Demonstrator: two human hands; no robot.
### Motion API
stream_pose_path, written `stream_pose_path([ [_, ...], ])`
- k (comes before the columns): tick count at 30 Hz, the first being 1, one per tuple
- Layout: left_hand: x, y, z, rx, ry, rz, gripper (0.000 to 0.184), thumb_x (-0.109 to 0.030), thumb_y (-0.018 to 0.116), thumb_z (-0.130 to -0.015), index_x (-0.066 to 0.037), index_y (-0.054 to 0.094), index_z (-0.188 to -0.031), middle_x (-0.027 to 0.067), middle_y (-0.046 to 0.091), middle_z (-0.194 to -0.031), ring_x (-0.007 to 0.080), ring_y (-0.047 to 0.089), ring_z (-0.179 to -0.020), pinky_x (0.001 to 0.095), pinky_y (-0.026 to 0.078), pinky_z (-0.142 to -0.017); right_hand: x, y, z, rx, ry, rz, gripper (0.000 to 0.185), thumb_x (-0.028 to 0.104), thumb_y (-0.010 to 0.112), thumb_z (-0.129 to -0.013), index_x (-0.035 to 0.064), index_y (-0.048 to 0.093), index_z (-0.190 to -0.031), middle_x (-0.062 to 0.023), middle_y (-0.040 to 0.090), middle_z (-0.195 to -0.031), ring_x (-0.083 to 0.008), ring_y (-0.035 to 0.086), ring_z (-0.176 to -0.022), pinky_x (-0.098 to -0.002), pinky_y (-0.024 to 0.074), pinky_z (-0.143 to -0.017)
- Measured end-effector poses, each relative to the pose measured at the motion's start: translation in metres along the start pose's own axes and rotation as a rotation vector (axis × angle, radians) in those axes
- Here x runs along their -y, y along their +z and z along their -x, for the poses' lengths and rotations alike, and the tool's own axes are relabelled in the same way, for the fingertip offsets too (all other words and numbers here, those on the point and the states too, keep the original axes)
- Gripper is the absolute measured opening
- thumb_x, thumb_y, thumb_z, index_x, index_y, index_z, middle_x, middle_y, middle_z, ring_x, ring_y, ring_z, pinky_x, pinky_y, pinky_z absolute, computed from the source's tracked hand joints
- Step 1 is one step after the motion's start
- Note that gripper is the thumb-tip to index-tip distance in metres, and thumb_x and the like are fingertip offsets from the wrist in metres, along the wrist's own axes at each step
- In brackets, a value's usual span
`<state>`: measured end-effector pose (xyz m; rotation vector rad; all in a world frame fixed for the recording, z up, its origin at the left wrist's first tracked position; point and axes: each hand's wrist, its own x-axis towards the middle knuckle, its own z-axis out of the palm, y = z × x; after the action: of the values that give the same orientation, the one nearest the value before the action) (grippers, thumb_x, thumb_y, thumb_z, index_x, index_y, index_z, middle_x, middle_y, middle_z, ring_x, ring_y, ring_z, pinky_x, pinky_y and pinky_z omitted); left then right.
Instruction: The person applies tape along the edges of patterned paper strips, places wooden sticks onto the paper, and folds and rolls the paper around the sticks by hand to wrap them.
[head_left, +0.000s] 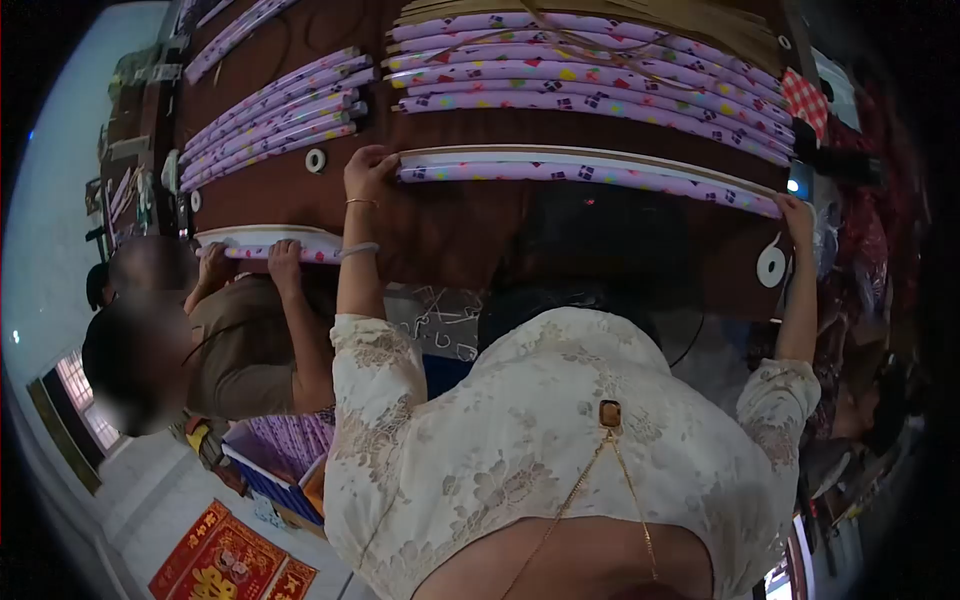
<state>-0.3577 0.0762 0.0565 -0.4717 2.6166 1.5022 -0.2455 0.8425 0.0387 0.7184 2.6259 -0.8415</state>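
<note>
A long purple patterned roll (590, 176), with a white strip of paper along its far side, lies across the brown table in front of me. My left hand (370, 172) is closed on its left end. At the right end, my right hand (797, 218) pinches the roll's tip. A white tape roll (771, 266) rests on the table just left of my right forearm. Beyond the roll lie several finished-looking purple rolls (590, 100) side by side.
On the left, a co-worker (245, 340) holds another purple roll (262, 252) with both hands. More purple rolls (270, 125) and a tape roll (316, 160) lie on the brown table (440, 240). A blue crate (270, 485) stands below, holding purple rolls.
</note>
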Motion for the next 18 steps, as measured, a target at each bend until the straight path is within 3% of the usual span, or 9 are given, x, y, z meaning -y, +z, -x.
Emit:
stream_pose_path([
  [1,0.001,-0.001,-0.002,0.017,-0.001,-0.055,0.035,-0.015,0.074,-0.070,0.003,0.059,-0.095,0.0089,0.065,-0.084,0.0132,0.060,-0.077,0.0256,0.049,-0.068,-0.021,0.003,-0.012,-0.025,-0.057,0.017,0.036,0.034,0.059,-0.082,0.0045,0.065,-0.101,-0.0068,0.065,-0.087,-0.0161,0.060,-0.082,-0.0290,0.0445,-0.074],
  [5,0.007,-0.002,-0.004,0.051,0.008,-0.062,0.034,-0.014,0.075,-0.070,0.002,0.057,-0.094,0.0084,0.063,-0.083,0.0140,0.059,-0.077,0.0261,0.048,-0.069,-0.023,0.000,-0.022,0.045,0.077,0.082,0.034,0.034,0.059,-0.082,0.0061,0.065,-0.102,-0.0070,0.065,-0.086,-0.0175,0.060,-0.081,-0.0293,0.0447,-0.073],
  [11,0.004,-0.002,0.001,0.077,-0.082,0.020,0.043,-0.015,0.076,-0.068,0.002,0.052,-0.099,0.0105,0.062,-0.085,0.0155,0.060,-0.079,0.0264,0.049,-0.068,-0.041,0.001,-0.031,0.051,-0.027,-0.003,0.031,0.030,0.059,-0.082,0.0054,0.065,-0.101,-0.0064,0.066,-0.090,-0.0147,0.059,-0.084,-0.0280,0.0444,-0.074],
  [13,0.013,-0.001,-0.003,0.034,-0.095,0.058,0.040,-0.014,0.079,-0.064,0.002,0.055,-0.091,0.0089,0.064,-0.081,0.0134,0.061,-0.073,0.0253,0.049,-0.065,-0.033,0.000,-0.028,0.047,0.018,0.016,0.031,0.029,0.059,-0.083,0.0052,0.065,-0.102,-0.0073,0.065,-0.091,-0.0153,0.059,-0.085,-0.0283,0.0443,-0.076],
  [18,0.019,0.000,-0.006,0.021,-0.062,0.046,0.042,-0.015,0.079,-0.063,0.003,0.055,-0.092,0.0098,0.065,-0.081,0.0139,0.061,-0.073,0.0257,0.049,-0.066,-0.039,0.001,-0.033,0.068,0.018,-0.003,0.032,0.029,0.059,-0.084,0.0048,0.064,-0.104,-0.0077,0.065,-0.093,-0.0166,0.059,-0.085,-0.0291,0.0442,-0.077],
])
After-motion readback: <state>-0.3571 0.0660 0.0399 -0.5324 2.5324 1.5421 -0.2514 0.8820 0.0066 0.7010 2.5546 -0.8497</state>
